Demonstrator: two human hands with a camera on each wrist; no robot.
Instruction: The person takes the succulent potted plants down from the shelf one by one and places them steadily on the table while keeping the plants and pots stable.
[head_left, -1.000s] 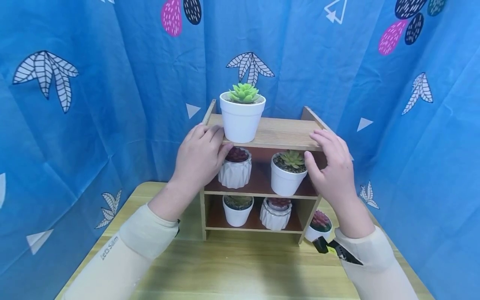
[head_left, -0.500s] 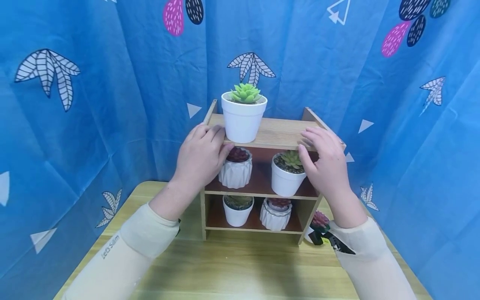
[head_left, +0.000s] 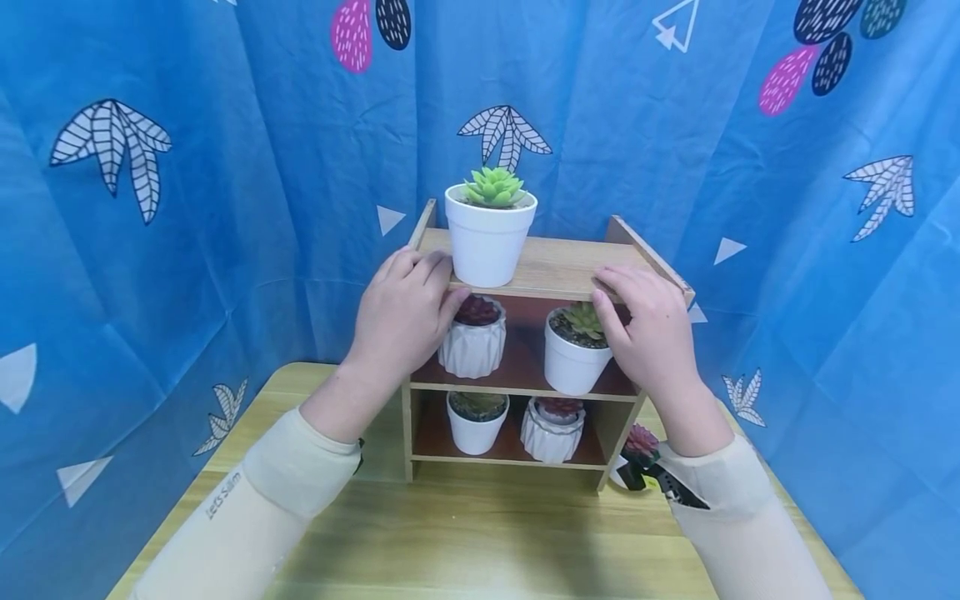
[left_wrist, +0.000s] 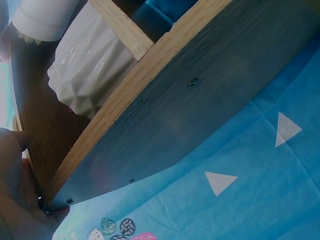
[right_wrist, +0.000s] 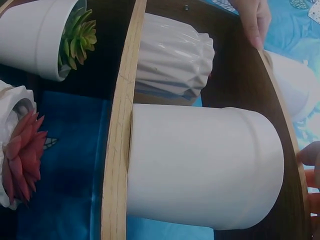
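Observation:
A small wooden shelf unit [head_left: 570, 260] stands on the table. My left hand [head_left: 393, 312] grips its top board at the left corner, fingers over the board and thumb at the front edge. At the right end, my right hand [head_left: 648, 329] holds the same board, its fingers on top and thumb under the edge. A white pot with a bright green succulent [head_left: 491, 242] sits on the top board beside my left fingers. Below on the middle shelf are a ridged white pot [head_left: 472, 346] with a dark red plant and a smooth white pot [head_left: 573, 362] with a green succulent, partly covered by my right thumb.
The bottom shelf bears a smooth white pot [head_left: 476, 432] and a ridged white pot [head_left: 551, 435]. Another pot with a pink-red succulent [head_left: 641, 442] stands right of the unit, partly behind my wrist strap. A blue patterned curtain [head_left: 315, 167] surrounds the wooden table [head_left: 465, 542].
My right hand has slid left along the top board, away from the right side panel. The left hand keeps its place, and the pots have not moved.

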